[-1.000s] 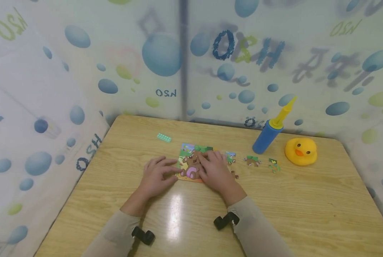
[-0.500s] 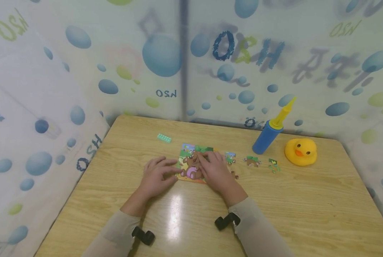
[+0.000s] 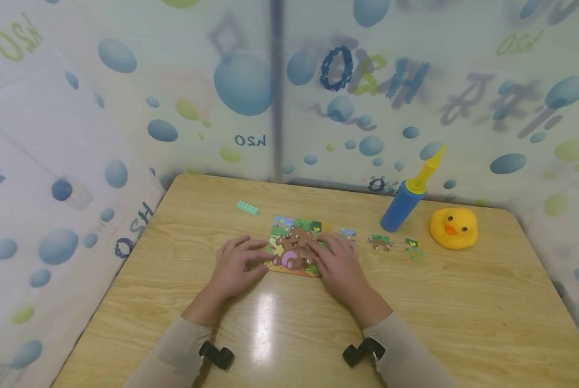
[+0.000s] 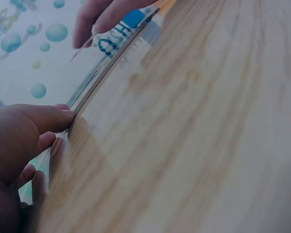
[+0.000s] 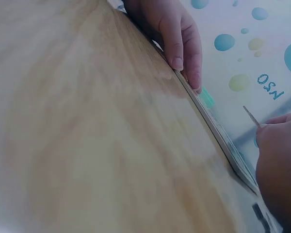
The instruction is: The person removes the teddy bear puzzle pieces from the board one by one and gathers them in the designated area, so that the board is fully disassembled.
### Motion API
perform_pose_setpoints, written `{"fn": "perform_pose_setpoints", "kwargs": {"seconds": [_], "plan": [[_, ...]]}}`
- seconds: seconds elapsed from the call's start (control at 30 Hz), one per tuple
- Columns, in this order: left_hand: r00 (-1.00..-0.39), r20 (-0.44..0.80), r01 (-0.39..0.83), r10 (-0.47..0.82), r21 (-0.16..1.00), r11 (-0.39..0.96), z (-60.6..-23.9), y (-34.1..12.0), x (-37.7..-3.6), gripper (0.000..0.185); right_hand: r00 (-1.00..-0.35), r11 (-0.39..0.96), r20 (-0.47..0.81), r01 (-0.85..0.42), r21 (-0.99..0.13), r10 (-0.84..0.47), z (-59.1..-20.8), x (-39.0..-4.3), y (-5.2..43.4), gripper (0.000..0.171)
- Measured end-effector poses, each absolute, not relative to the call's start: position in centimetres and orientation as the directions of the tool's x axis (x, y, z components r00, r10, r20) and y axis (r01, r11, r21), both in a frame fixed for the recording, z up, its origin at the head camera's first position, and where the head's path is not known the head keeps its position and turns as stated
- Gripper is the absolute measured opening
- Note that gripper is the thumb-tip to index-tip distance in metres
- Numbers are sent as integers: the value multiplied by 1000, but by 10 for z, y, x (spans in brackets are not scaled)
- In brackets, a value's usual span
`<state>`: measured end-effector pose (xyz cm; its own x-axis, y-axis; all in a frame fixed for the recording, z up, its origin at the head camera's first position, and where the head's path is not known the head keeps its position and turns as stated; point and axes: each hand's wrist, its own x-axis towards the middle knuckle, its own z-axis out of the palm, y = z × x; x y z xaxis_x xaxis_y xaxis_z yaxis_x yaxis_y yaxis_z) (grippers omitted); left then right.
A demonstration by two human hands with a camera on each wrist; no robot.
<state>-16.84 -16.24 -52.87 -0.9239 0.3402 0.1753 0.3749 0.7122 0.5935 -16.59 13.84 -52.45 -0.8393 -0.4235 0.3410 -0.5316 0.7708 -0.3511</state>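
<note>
A bear picture puzzle (image 3: 291, 249) lies flat on the wooden table (image 3: 415, 312). My left hand (image 3: 250, 256) rests on the table with straight fingers touching the puzzle's left edge; its thumb (image 4: 39, 119) presses that edge. My right hand (image 3: 325, 253) is at the puzzle's right side and pinches a thin puzzle piece (image 4: 81, 50), seen edge-on and tilted up (image 5: 250, 116) above the puzzle board (image 5: 218, 131). In the head view my fingers hide that piece.
Three loose pieces (image 3: 347, 233) (image 3: 380, 243) (image 3: 413, 248) lie to the right of the puzzle. Behind them stand a blue hand pump (image 3: 402, 203) and a yellow rubber duck (image 3: 453, 228). A small green brick (image 3: 248, 207) lies at the back left. Bubble-print walls enclose the table.
My right hand and forearm have slid right and back toward me, uncovering more of the bear picture. The left hand has stayed put.
</note>
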Motion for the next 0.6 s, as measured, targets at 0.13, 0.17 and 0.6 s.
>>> {"fn": "perform_pose_setpoints", "kwargs": {"seconds": [0.13, 0.17, 0.6], "plan": [[-922, 188, 382, 339, 589, 712, -530, -162, -169, 27, -829, 762, 380, -541, -356, -411, -527, -157, 156, 38], [-921, 190, 383, 339, 588, 712, -530, -162, -169, 27, -824, 757, 392, -546, -358, -409, -528, -155, 161, 38], [-922, 195, 383, 335, 588, 712, -528, -162, -169, 26, -866, 795, 406, -455, -402, -291, -537, -131, 229, 40]]}}
